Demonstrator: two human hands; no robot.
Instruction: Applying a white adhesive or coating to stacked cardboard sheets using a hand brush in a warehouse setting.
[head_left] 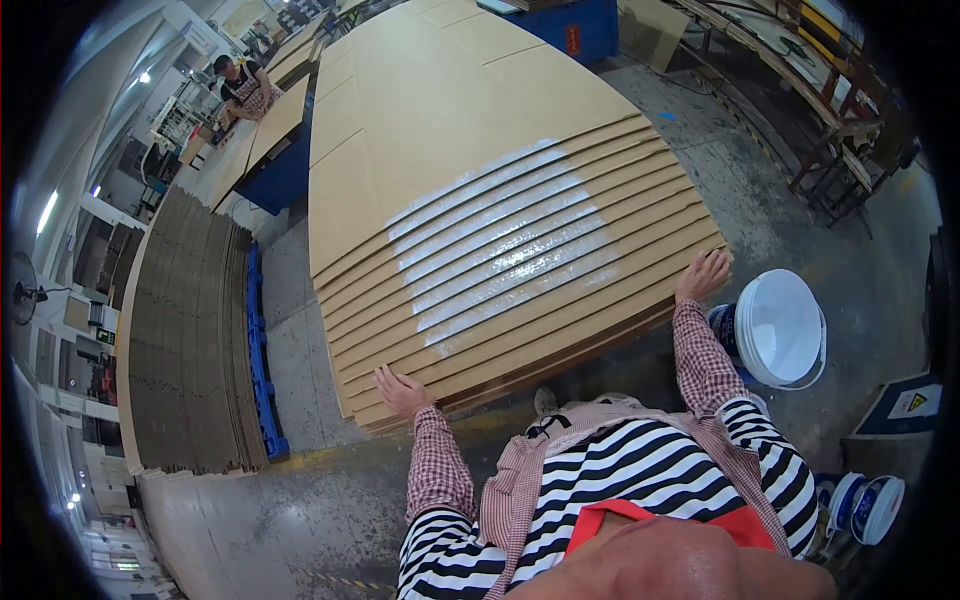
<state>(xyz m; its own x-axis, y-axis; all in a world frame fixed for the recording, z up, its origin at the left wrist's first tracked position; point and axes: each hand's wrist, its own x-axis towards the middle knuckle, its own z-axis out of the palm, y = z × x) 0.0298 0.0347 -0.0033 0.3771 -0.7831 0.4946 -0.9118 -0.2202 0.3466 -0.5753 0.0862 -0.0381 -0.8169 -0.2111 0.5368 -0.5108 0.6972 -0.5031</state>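
In front of me lies a stack of brown cardboard sheets [345, 235], its near edges fanned in overlapping steps. A shiny, wet-looking white coating [510, 252] covers the middle of those steps. My left hand [403, 390] rests on the near left corner of the stack, fingers stretched out on the top sheet. On the near right corner lies my right hand [705, 275], its fingers apart over the sheet edges. Both thumbs are hard to make out, and I cannot see under the sheets.
A white bucket [783, 325] stands right of the stack, with more buckets [878, 510] lower right. At left, a tall cardboard pile [190, 340] sits on a blue pallet [262, 360]. A metal frame [835, 120] stands far right. Another person [246, 88] is at a table at back left.
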